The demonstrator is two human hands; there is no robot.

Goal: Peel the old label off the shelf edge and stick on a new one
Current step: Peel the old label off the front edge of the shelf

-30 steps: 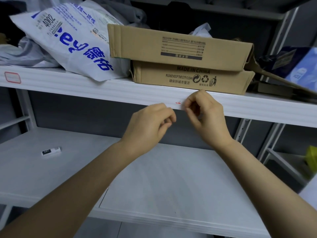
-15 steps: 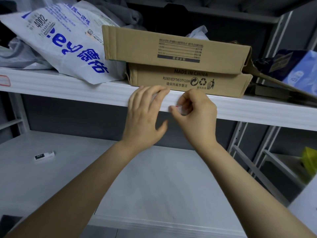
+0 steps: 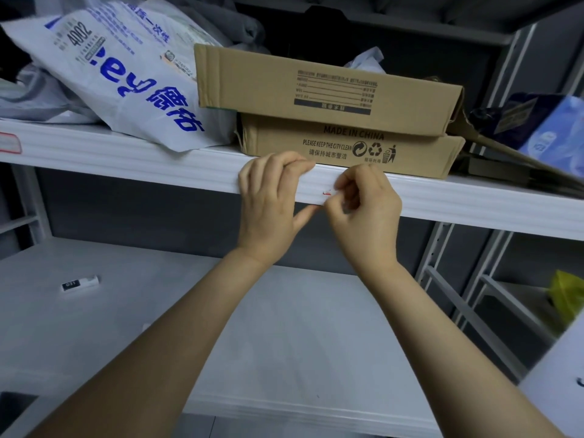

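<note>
The white shelf edge (image 3: 126, 159) runs across the view. A small red scrap of the old label (image 3: 326, 193) clings to it in the middle. My left hand (image 3: 271, 200) grips the edge just left of the scrap, fingers curled over the top and thumb underneath. My right hand (image 3: 363, 210) is curled against the edge, its thumb and forefinger pinched at the scrap. Most of the label is hidden by my fingers. Another red-bordered label (image 3: 9, 142) sits on the same edge at the far left.
Two stacked cardboard boxes (image 3: 331, 90) and a white courier bag (image 3: 120, 77) sit on the upper shelf right above my hands. A small black-and-white item (image 3: 79, 282) lies on the lower shelf at the left. Metal uprights (image 3: 442, 248) stand to the right.
My left hand rose from a loose fist below the edge, laid its fingers on the shelf edge, and now clamps it. My right hand stays pinched at the red scrap.
</note>
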